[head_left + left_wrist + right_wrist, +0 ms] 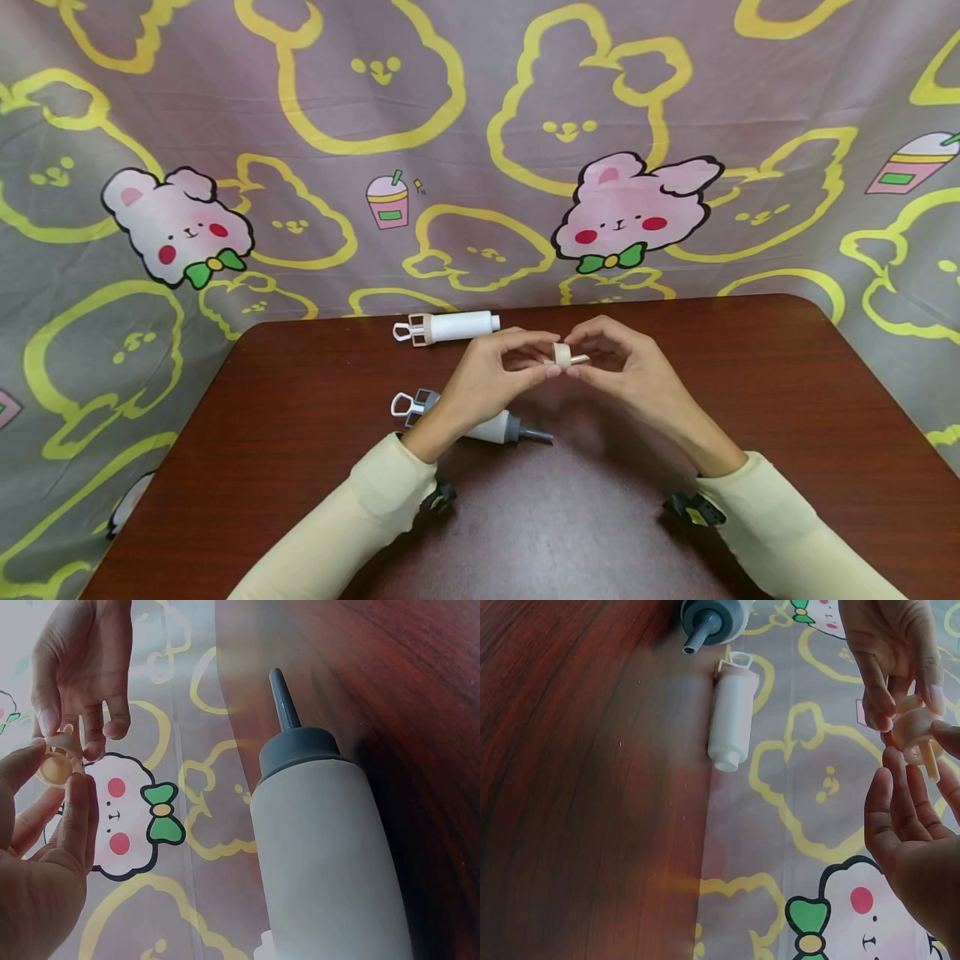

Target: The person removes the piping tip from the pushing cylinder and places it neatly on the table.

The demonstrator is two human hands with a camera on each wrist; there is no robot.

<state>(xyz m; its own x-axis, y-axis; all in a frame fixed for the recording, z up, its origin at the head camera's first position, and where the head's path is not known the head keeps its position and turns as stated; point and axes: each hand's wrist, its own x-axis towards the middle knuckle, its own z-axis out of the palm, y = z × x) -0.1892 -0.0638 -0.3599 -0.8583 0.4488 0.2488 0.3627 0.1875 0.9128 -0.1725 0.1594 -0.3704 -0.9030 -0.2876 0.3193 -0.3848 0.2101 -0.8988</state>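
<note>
Above the table, both hands meet at a small cream nozzle cap [562,356] with a thin spout pointing right in the head view. My left hand [491,371] pinches its left side between thumb and fingers. From the other side my right hand [633,367] grips it with thumb and fingertips, near the spout. In the right wrist view the cap [915,729] shows its round collar and slanting spout. Below the left forearm lies a white bottle with a grey nozzle [495,427], partly hidden by that wrist. Farther back lies a white bottle with a beige collar [461,326], its narrow neck uncapped.
The dark red-brown wooden table [585,517] reaches back to a hanging cloth [480,167] printed with cartoon animals. Each bottle has a looped white handle at its left end. Dark straps with small devices sit at both wrists.
</note>
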